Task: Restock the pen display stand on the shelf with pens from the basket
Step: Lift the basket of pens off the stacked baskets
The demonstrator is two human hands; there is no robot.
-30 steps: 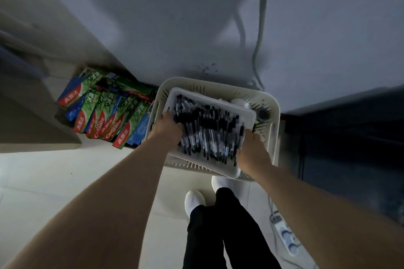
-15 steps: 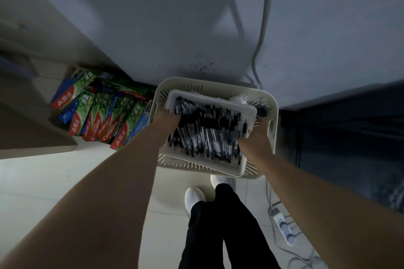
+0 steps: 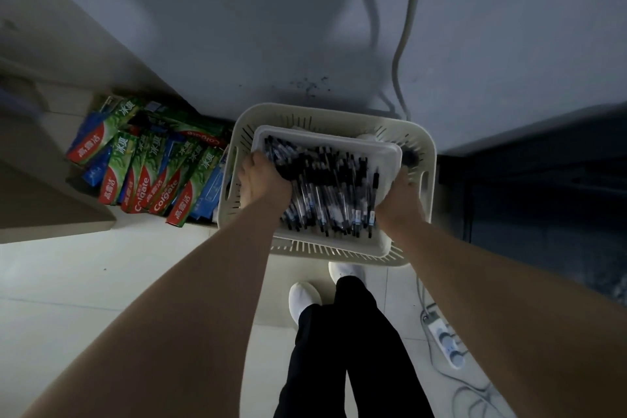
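A white tray (image 3: 325,136) heaped with black-capped clear pens (image 3: 332,190) sits inside a larger cream slotted basket (image 3: 339,114) on the floor by the wall. My left hand (image 3: 263,181) grips the tray's left edge, fingers curled in among the pens. My right hand (image 3: 400,205) grips the tray's right edge. The pen display stand and shelf are out of view.
Several Colgate toothpaste boxes (image 3: 152,173) lie on the floor left of the basket. A cable (image 3: 403,44) runs down the grey wall. A power strip (image 3: 448,343) with cords lies at the right. My white shoes (image 3: 305,299) stand just below the basket. A dark cabinet (image 3: 543,197) is at right.
The view has shifted slightly. My right hand slid further along the tray's right side, and both hands keep hold of the tray.
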